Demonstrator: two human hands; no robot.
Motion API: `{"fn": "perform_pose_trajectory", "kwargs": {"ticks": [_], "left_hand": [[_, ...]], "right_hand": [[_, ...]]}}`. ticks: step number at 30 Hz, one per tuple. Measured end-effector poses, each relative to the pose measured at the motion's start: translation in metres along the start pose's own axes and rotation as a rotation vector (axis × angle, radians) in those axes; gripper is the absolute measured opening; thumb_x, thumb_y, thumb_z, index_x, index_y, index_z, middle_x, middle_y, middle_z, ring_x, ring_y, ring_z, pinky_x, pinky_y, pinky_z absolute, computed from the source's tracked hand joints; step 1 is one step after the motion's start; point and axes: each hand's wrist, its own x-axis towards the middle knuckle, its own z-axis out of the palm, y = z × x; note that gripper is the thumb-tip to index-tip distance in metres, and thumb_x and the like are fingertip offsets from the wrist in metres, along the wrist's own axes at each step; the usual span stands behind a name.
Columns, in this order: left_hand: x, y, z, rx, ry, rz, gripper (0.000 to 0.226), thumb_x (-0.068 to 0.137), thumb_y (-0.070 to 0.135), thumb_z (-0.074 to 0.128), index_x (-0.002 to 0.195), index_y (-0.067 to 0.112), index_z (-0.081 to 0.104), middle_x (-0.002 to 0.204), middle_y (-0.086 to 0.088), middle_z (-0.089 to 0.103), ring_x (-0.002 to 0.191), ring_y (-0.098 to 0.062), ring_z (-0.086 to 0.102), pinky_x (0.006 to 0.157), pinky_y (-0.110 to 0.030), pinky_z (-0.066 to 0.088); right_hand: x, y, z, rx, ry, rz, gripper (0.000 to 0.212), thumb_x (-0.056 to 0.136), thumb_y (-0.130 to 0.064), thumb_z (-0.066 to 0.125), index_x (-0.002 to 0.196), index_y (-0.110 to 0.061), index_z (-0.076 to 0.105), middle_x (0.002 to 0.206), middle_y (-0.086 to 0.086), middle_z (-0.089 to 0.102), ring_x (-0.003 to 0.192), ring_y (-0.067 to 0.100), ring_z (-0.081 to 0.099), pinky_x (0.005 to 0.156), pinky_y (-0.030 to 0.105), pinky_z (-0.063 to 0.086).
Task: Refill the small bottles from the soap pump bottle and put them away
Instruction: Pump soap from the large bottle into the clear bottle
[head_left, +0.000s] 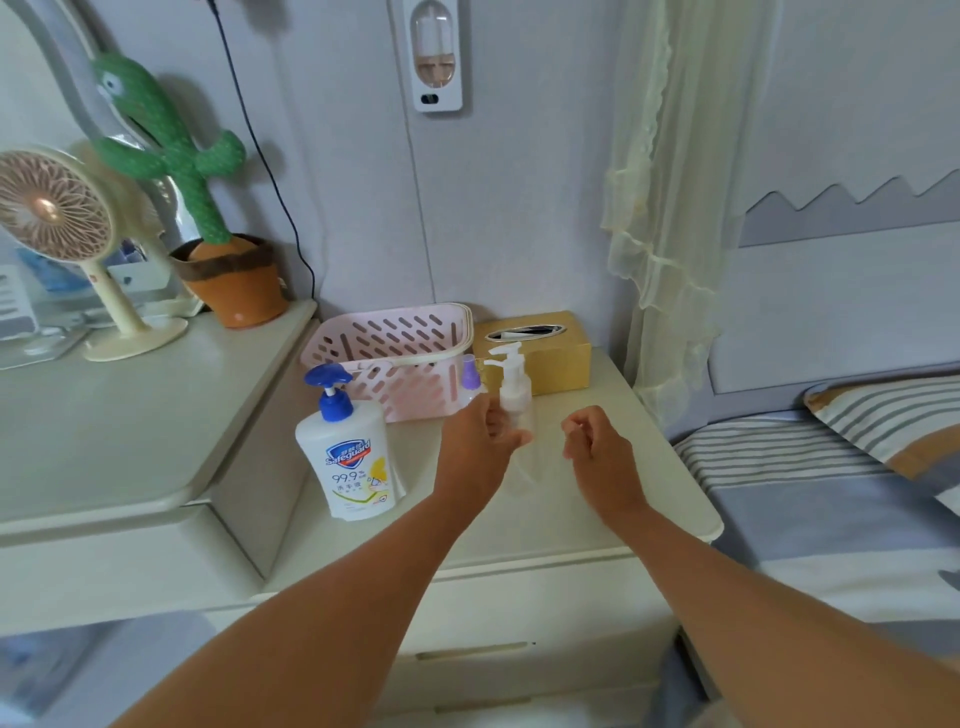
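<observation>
Two small bottles stand at the back of the nightstand (597, 514), just in front of the pink basket (374, 338) and the tissue box (556, 358). One is a clear small pump bottle (515, 387) with a white top. The other is a purple-capped bottle (470, 375), just beside it on the left. My left hand (480, 441) holds the small pump bottle low on its body, thumb in front and fingers curled behind. The picture is a little blurred there, so I cannot say how firm the grip is. My right hand (597, 447) hovers near it on the right, fingers loosely curled, with nothing in it. The soap pump bottle (356, 462) stands upright to the left, apart from both hands.

I see several risks from here. The small pump bottle looks light and probably empty, so a low one-hand grip may tip it. It could also knock the purple-capped bottle, which is very close to my left knuckles. When the white top is unscrewed, the bottle can turn in my hand unless the right hand takes the top firmly. Its opening is likely narrow, so soap may run over the neck onto the nightstand.
</observation>
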Motion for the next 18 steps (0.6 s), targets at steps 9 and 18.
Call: {"fn": "perform_pose_trajectory", "kwargs": {"ticks": [9, 18], "left_hand": [[-0.025, -0.009, -0.030, -0.032, 0.030, 0.014, 0.025, 0.072, 0.017, 0.080, 0.090, 0.017, 0.062, 0.078, 0.007, 0.064, 0.073, -0.004, 0.059, 0.064, -0.006, 0.044], [-0.045, -0.019, -0.058, -0.062, 0.034, -0.038, 0.029, 0.070, 0.021, 0.082, 0.094, 0.015, 0.068, 0.081, 0.006, 0.067, 0.075, -0.005, 0.062, 0.063, -0.006, 0.044]], "right_hand": [[-0.014, -0.097, -0.004, -0.026, -0.134, -0.251, 0.028, 0.078, -0.045, 0.072, 0.092, -0.026, 0.057, 0.064, -0.008, 0.057, 0.055, 0.006, 0.051, 0.053, 0.012, 0.040], [-0.024, -0.122, 0.008, -0.279, -0.175, -0.208, 0.043, 0.067, -0.058, 0.074, 0.085, -0.021, 0.060, 0.064, -0.013, 0.053, 0.061, 0.007, 0.051, 0.057, 0.022, 0.038]]}}
